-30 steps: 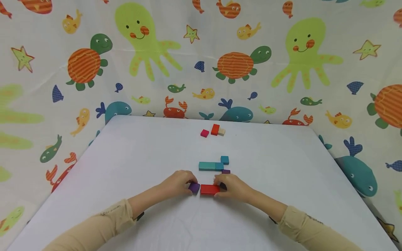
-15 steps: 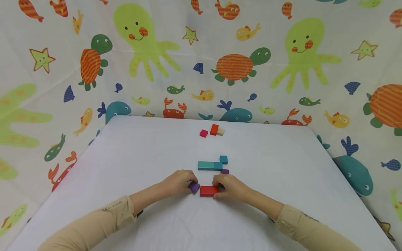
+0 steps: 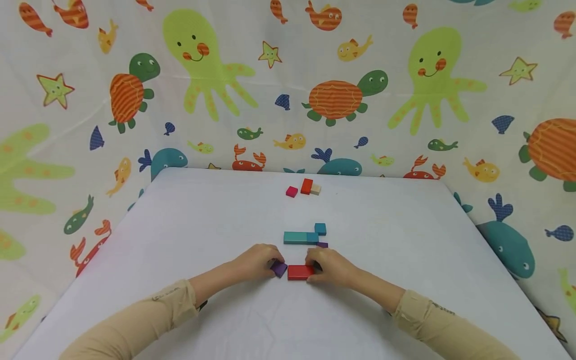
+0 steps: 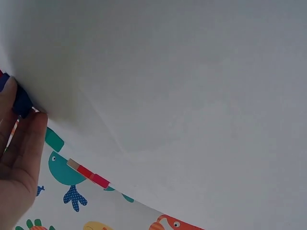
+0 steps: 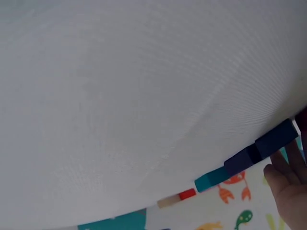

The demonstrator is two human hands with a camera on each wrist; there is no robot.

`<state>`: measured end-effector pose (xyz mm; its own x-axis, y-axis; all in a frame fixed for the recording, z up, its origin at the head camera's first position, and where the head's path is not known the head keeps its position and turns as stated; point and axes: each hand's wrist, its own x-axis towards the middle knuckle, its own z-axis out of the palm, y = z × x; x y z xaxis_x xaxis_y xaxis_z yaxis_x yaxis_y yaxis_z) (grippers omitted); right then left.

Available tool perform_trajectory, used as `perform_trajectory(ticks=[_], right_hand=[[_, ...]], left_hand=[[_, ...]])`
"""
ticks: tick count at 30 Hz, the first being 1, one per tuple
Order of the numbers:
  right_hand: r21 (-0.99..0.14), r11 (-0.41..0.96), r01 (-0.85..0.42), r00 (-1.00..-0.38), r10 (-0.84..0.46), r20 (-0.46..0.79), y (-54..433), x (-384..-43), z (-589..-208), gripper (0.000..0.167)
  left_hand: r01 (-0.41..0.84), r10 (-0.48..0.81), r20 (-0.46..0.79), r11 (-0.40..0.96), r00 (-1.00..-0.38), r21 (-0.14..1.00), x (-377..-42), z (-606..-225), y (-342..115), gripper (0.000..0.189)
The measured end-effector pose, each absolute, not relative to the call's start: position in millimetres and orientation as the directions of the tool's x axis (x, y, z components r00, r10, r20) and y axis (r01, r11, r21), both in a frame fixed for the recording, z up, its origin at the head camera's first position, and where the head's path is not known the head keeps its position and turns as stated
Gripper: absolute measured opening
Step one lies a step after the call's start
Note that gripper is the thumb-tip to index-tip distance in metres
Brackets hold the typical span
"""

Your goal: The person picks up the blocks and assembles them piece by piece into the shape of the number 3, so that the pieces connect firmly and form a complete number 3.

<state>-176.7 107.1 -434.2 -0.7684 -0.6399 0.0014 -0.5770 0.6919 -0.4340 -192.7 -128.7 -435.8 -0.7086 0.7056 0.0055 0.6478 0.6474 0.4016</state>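
My left hand pinches a purple block between thumb and fingers, its near corner turned toward the red block. In the left wrist view that block looks dark blue. The right hand grips the right end of a red rectangular block, which lies just right of the purple one with a narrow gap. A dark block shows beside the right fingers in the right wrist view; the head view mostly hides it under the hand. Another purple block sits just behind the right hand.
Behind the hands, a teal block lies end to end with a blue block, and a blue cube touches its far corner. Farther back are a pink block, an orange-red block and a cream block on the white table.
Both hands keep their holds on the purple and red blocks. The red block shifts slightly toward me and back, and the purple block barely turns. The head view drifts a little.
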Motion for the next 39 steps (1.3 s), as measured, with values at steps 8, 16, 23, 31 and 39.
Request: perform_trajectory(ticks=[8,16,23,31,39], right_hand=[[-0.401,0.721,-0.565,-0.781,-0.624,-0.022,104.8,-178.5,-430.9,0.026],[-0.416,0.73,-0.543,-0.791,-0.61,-0.038,103.8,-178.9,-430.3,0.026],[-0.42,0.727,-0.544,-0.79,-0.612,-0.036,102.2,-179.0,-432.3,0.026],[-0.423,0.731,-0.535,-0.797,-0.603,-0.034,98.9,-177.9,-431.1,0.029],[-0.396,0.74,-0.543,-0.797,-0.603,-0.034,99.2,-175.0,-430.2,0.03]], left_hand=[[0.674,0.726,-0.035,0.654,-0.686,0.343,-197.6,-431.1,-124.4,0.028],[0.652,0.712,-0.037,0.662,-0.701,0.37,-197.6,-429.5,-123.5,0.028],[0.659,0.714,-0.024,0.658,-0.7,0.364,-195.1,-429.5,-124.1,0.029],[0.649,0.708,-0.035,0.665,-0.705,0.369,-195.0,-430.8,-125.6,0.034],[0.611,0.691,-0.059,0.673,-0.72,0.418,-194.3,-431.2,-124.3,0.04]])
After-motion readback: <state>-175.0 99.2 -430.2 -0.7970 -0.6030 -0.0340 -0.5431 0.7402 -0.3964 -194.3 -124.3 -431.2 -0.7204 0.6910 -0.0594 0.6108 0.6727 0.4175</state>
